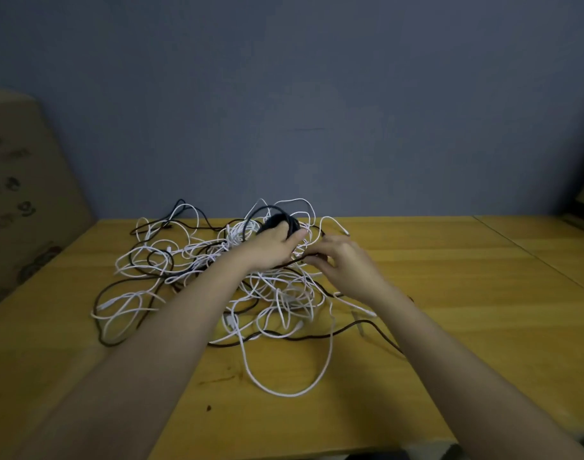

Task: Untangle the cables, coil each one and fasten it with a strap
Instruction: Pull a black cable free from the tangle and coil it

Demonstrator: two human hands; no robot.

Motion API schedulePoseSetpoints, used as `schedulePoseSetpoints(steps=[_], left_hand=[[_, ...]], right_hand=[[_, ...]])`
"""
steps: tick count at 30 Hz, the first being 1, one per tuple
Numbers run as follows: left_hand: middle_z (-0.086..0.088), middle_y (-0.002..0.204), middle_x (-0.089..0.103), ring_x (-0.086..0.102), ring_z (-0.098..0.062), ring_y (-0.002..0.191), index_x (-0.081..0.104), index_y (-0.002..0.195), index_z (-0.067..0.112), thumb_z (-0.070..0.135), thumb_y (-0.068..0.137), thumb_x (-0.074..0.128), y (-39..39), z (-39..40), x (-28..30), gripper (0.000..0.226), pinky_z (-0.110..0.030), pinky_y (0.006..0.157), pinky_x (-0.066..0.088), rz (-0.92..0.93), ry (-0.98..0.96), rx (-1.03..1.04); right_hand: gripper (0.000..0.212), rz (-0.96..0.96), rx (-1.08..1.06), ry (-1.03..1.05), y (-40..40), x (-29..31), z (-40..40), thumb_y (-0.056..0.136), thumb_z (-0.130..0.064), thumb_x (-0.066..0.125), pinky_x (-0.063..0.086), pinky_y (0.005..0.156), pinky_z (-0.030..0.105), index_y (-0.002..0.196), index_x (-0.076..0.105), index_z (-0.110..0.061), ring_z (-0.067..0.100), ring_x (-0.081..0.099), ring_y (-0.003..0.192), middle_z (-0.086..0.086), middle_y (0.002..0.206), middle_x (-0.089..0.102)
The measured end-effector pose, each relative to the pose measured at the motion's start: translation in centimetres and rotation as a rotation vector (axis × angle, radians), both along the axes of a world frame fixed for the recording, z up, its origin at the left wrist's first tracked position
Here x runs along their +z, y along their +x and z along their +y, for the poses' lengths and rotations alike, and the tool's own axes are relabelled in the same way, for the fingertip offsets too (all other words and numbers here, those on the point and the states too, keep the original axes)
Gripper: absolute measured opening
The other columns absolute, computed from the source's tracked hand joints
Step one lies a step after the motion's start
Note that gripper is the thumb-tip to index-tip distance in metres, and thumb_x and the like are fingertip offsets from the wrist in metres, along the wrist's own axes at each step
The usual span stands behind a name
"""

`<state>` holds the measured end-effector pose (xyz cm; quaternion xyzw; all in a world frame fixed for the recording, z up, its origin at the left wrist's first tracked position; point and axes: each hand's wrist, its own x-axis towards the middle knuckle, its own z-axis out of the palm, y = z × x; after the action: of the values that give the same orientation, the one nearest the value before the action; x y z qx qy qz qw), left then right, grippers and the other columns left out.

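A big tangle of white cables (191, 257) and dark cables (118, 287) lies spread over the middle of the wooden table (450, 327). My left hand (274, 247) reaches over the pile and grips a black coil of cable (279, 220) at the far side. Just to its right, my right hand (343, 260) has its fingers curled and pinches a dark cable strand (297, 260) that runs out from under the left hand. A long white loop (284, 391) trails toward the table's near edge. No strap is visible.
A cardboard box (21, 200) stands at the left, against the table's left edge. A grey-blue wall rises behind the table. A seam (533, 254) crosses the tabletop at the right. Bare wood lies to the right of the pile and near the front edge.
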<state>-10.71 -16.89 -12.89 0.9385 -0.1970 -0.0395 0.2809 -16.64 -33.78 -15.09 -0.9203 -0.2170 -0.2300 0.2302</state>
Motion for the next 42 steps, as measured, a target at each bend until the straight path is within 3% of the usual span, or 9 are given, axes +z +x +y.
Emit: schedulePoseSetpoints(steps=[6,13,17,21,23,29,34,38,42], left_hand=[[0.009,0.053,0.056,0.053,-0.008,0.047,0.051,0.077,0.017,0.078,0.081,0.033,-2.4,0.5,1.1,0.064,-0.02,0.052,0.041,0.064,-0.124,-0.26],[0.007,0.048,0.03,0.027,-0.008,0.04,0.038,0.072,0.015,0.05,0.085,0.05,-3.8,0.6,2.1,0.039,-0.018,0.04,0.023,0.29,-0.707,-0.319],[0.008,0.038,0.025,0.02,-0.006,0.031,0.043,0.062,0.017,0.057,0.081,0.051,-4.0,0.1,2.0,0.045,-0.024,0.044,0.015,0.45,-1.035,-0.323],[0.011,0.034,0.023,0.018,-0.002,0.027,0.047,0.051,0.022,0.053,0.084,0.048,-4.2,-1.0,2.2,0.045,-0.018,0.039,0.023,0.585,-1.299,-0.344],[0.011,0.033,0.022,0.018,-0.002,0.026,0.046,0.05,0.022,0.053,0.084,0.048,-4.3,-1.3,2.5,0.046,-0.018,0.037,0.023,0.61,-1.373,-0.326],[0.011,0.03,0.023,0.021,-0.002,0.025,0.048,0.05,0.021,0.058,0.084,0.043,-4.6,-0.9,2.3,0.051,-0.018,0.037,0.03,0.661,-1.447,-0.384],[0.005,0.041,0.034,0.038,-0.011,0.037,0.053,0.066,0.017,0.067,0.075,0.051,-4.6,0.2,2.2,0.051,-0.024,0.054,0.041,0.397,-1.126,-0.235],[0.004,0.056,0.051,0.06,-0.016,0.059,0.056,0.088,0.013,0.054,0.08,0.055,-4.7,1.4,1.8,0.043,-0.026,0.064,0.049,0.287,-1.015,-0.209],[0.004,0.051,0.036,0.044,-0.014,0.045,0.048,0.078,0.013,0.064,0.079,0.05,-5.1,1.9,3.0,0.05,-0.033,0.07,0.052,0.396,-1.006,-0.205]], right_hand=[[0.008,-0.103,0.001,0.273,0.5,1.5,-1.6,0.084,-0.022,0.07,0.031,0.068,0.013,0.089,0.073,-0.018,0.0,0.045,0.074,-0.009,0.076,0.054],[0.014,-0.001,0.007,0.734,0.6,2.6,-1.6,0.088,-0.015,0.066,0.043,0.065,0.012,0.086,0.068,-0.028,-0.002,0.055,0.07,0.002,0.082,0.066],[0.014,0.106,0.056,0.853,-0.2,2.0,-0.7,0.095,-0.014,0.055,0.04,0.057,0.006,0.097,0.068,-0.018,-0.01,0.053,0.06,-0.022,0.065,0.064],[0.035,0.258,0.146,0.891,-1.1,2.4,0.9,0.093,-0.049,0.038,0.041,0.065,0.001,0.097,0.066,-0.03,-0.017,0.056,0.075,-0.031,0.079,0.065],[0.056,0.367,0.175,0.888,-1.2,2.6,1.1,0.082,-0.062,0.04,0.04,0.075,0.0,0.12,0.061,-0.027,-0.021,0.054,0.097,-0.029,0.107,0.064],[0.035,0.341,0.207,0.782,-1.8,3.5,1.7,0.088,-0.048,0.051,0.04,0.073,0.0,0.115,0.055,-0.026,-0.019,0.056,0.091,-0.02,0.105,0.062],[0.006,0.147,0.128,0.662,-1.6,3.3,2.2,0.096,-0.033,0.052,0.041,0.074,0.007,0.101,0.053,-0.033,-0.01,0.058,0.088,-0.018,0.095,0.061],[0.023,-0.025,-0.047,0.31,-1.0,3.4,1.9,0.098,-0.042,0.041,0.032,0.066,0.026,0.078,0.034,-0.037,0.002,0.04,0.079,-0.016,0.079,0.045],[0.026,0.042,-0.078,0.091,-0.4,4.2,2.5,0.098,-0.045,0.039,0.035,0.067,0.035,0.088,0.042,-0.021,0.014,0.044,0.08,-0.003,0.082,0.05]])
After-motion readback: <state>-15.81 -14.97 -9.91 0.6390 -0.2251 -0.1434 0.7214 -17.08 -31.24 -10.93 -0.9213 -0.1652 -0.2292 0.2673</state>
